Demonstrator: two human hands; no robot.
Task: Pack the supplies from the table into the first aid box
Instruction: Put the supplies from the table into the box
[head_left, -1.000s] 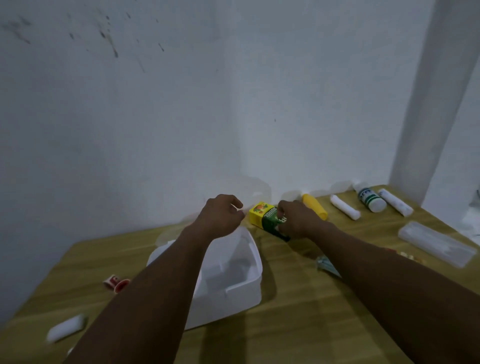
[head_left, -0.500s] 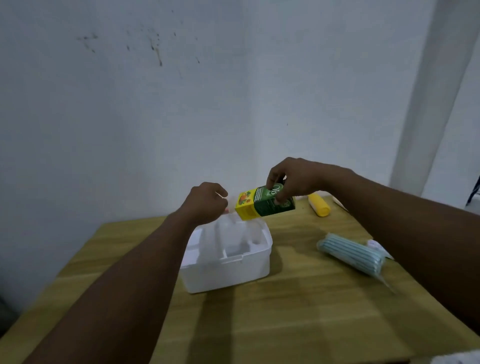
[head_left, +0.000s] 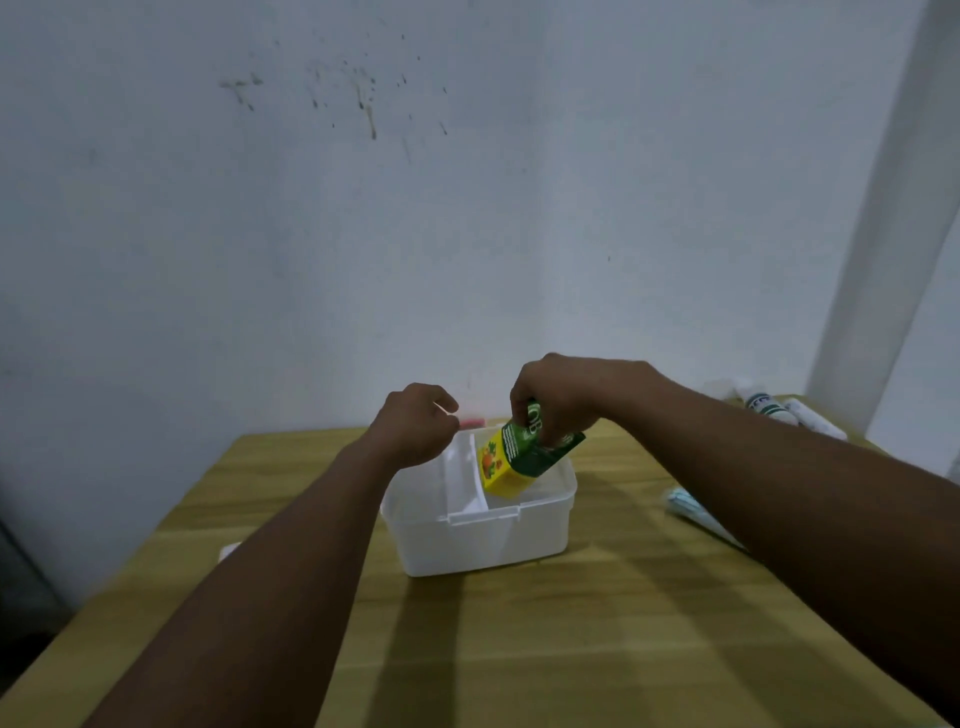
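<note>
Head camera is showing your right hand (head_left: 558, 402) pinching the green and yellow carton (head_left: 514, 457) from above, fingers closed around its green end. Half a second ago you were holding the carton flat, up in the air above the white first aid box (head_left: 483, 540). Now it is tipping down, yellow end first, and that end is going into the right part of the box, next to the white divider (head_left: 462, 480). Your left hand (head_left: 415, 428) is curled into a loose fist over the back left corner of the box, and you are holding nothing that can be seen in it. The box is sitting on the wooden table (head_left: 571, 649). A pale blue pack (head_left: 696, 512) is lying to the right, partly behind your arm. Some white bottles (head_left: 779, 410) are lying near the far right wall.
</note>
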